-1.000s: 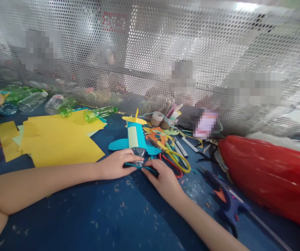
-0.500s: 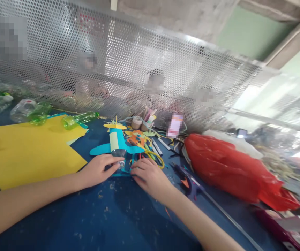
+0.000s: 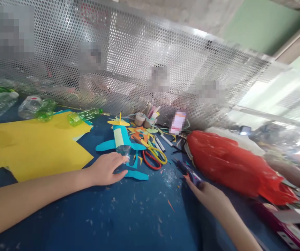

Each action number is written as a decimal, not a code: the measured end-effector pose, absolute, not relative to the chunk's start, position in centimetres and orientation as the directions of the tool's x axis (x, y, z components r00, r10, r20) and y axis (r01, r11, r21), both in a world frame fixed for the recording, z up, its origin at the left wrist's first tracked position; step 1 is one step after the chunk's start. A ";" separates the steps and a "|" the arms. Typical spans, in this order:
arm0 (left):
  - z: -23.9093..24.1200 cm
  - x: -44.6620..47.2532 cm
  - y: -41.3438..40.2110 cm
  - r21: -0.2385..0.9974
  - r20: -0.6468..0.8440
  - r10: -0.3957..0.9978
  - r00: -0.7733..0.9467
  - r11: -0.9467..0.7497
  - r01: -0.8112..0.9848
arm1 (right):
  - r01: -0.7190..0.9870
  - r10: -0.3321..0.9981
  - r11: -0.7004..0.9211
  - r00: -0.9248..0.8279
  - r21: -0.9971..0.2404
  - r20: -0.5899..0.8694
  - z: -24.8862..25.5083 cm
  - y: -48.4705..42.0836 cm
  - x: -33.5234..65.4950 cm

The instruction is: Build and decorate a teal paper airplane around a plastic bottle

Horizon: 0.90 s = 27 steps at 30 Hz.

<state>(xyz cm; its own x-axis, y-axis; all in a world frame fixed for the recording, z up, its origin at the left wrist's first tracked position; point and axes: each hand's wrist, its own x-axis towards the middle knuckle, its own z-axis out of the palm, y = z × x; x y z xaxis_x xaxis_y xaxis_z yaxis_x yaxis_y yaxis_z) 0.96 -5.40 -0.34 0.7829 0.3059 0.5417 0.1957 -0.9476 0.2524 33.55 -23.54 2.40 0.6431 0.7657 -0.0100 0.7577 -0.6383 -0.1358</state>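
Left hand (image 3: 105,170) spread, pinning paper plane (image 3: 120,138) to table (image 3: 129,219); right hand (image 3: 210,196) touching glue gun (image 3: 189,171), grip unclear. I judge gluing; next needs firm grasp.

Matt yellow paper sheets (image 3: 38,150), glossy red plastic bag (image 3: 231,165), perforated metal screen (image 3: 129,69).

Your left hand (image 3: 105,169) lies loosely on the blue table (image 3: 129,223). Its fingertips are against the clear nose of the paper plane (image 3: 119,136) and its thumb is on a blue paper strip (image 3: 137,175). Your right hand (image 3: 210,196) touches the near end of the glue gun (image 3: 189,171) (whether the grip is closed on it is hard to tell). Scissors (image 3: 152,158) lie between the plane and the glue gun. A red bag (image 3: 231,164) sits just beside the glue gun, and yellow paper (image 3: 40,150) lies to your left.
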 end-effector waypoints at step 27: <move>-0.8 0.9 -9.6 0.201 0.446 0.191 0.874 -0.973 0.109 | 0.285 0.837 -0.320 0.531 -0.904 -0.129 5.4 -23.2 24.2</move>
<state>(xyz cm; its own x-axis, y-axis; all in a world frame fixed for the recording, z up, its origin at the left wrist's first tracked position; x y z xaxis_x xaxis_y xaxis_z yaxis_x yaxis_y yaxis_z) 0.92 -9.61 -0.83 0.8743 0.1906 0.4464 0.1094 -0.9734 0.2013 24.15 -23.23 5.43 0.5315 0.8372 -0.1287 0.2849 -0.3198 -0.9036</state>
